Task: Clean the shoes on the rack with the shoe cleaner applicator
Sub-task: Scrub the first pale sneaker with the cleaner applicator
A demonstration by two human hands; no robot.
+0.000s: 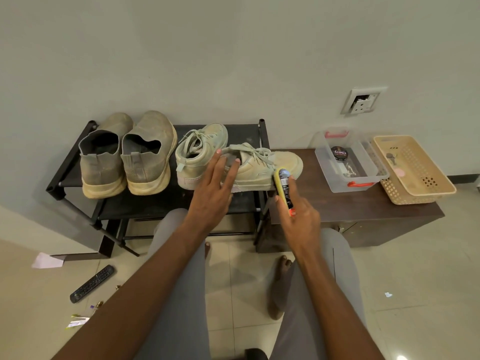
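Observation:
Several shoes stand on a black rack [78, 162]. At its right end a pale green lace-up sneaker [283, 159] lies sideways, toe pointing right. My left hand [217, 188] lies against the sneaker's heel and collar with straight, spread fingers. My right hand [298, 216] grips the shoe cleaner applicator [284, 188], a yellow-edged tube with a dark label and red cap end. Its head touches the sneaker's side near the sole. A second green sneaker [200, 149] stands behind, and a grey-beige slip-on pair [127, 157] sits on the left.
A dark wooden bench [350, 211] adjoins the rack on the right, bearing a clear plastic box [374, 175] with a round tin and a beige basket [441, 188]. A remote control [92, 283] and paper scraps lie on the tiled floor. A wall socket [363, 100] is above.

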